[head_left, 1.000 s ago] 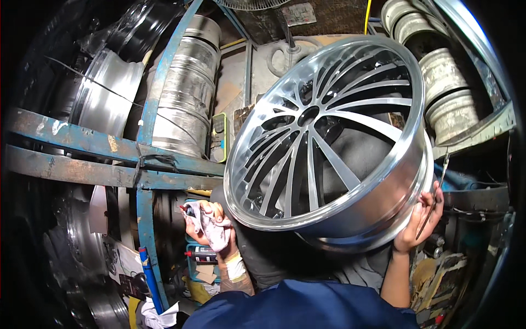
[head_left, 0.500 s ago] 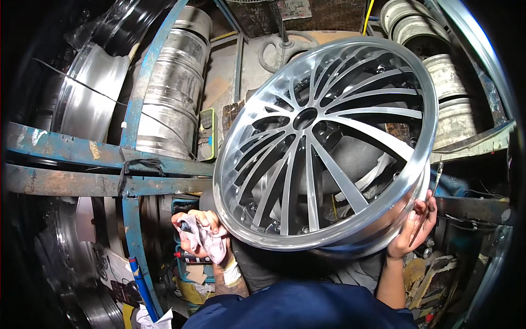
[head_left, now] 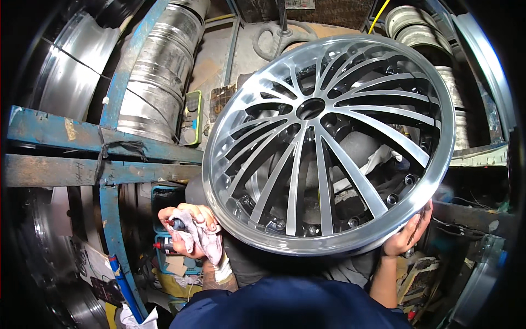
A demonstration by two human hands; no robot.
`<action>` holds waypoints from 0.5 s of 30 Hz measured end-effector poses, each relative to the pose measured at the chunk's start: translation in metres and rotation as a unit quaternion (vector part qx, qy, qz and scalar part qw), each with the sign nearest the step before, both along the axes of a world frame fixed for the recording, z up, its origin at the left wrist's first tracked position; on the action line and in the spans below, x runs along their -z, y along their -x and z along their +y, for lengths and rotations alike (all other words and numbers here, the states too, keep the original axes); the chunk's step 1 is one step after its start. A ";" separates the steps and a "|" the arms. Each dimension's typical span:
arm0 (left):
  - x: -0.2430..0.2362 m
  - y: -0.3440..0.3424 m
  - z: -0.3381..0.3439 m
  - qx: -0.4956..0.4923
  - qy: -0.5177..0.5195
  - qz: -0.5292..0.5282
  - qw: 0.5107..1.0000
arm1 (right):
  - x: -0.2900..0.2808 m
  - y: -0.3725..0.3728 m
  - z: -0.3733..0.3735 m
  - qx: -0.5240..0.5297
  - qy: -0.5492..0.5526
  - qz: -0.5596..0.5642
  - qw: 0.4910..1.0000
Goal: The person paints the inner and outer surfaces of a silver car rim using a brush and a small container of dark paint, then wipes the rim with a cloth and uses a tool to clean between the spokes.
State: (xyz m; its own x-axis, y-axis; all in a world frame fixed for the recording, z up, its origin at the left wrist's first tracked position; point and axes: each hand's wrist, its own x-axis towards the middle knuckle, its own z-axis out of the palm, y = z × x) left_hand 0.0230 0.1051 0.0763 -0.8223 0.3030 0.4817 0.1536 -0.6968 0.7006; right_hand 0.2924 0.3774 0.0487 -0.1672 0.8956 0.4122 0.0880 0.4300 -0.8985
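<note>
Your left hand (head_left: 185,245) is clenched round a rag (head_left: 201,236) and some red-tipped thing (head_left: 176,223). Right hand (head_left: 406,234) is propping the wheel (head_left: 331,105) at its lower right edge, can't tell how tightly it's closed. Wheel's over your lap, and within 1 s it's swung face toward you, so the spokes (head_left: 353,178) and bolts (head_left: 393,198) should be easier to see.

Wheel workshop: spoked wheel (head_left: 350,171), metal rims (head_left: 152,82) stacked left and right, scuffed blue frame (head_left: 55,170).
</note>
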 end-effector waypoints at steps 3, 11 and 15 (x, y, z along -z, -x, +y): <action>0.000 -0.003 0.003 -0.005 -0.001 -0.014 1.000 | 0.002 -0.001 0.001 -0.002 0.001 0.016 1.000; -0.002 -0.015 0.016 -0.095 0.042 -0.038 0.994 | -0.001 0.000 0.002 -0.011 -0.005 0.013 1.000; 0.000 -0.017 0.017 -0.153 0.065 -0.051 0.985 | -0.002 0.001 0.002 -0.011 -0.021 -0.019 1.000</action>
State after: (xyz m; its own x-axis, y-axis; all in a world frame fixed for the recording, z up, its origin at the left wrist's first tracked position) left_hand 0.0402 0.1222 0.0765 -0.9267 0.0867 0.3657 0.2672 -0.5324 0.8033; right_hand 0.2911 0.3792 0.0507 -0.2033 0.8733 0.4427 0.1112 0.4698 -0.8758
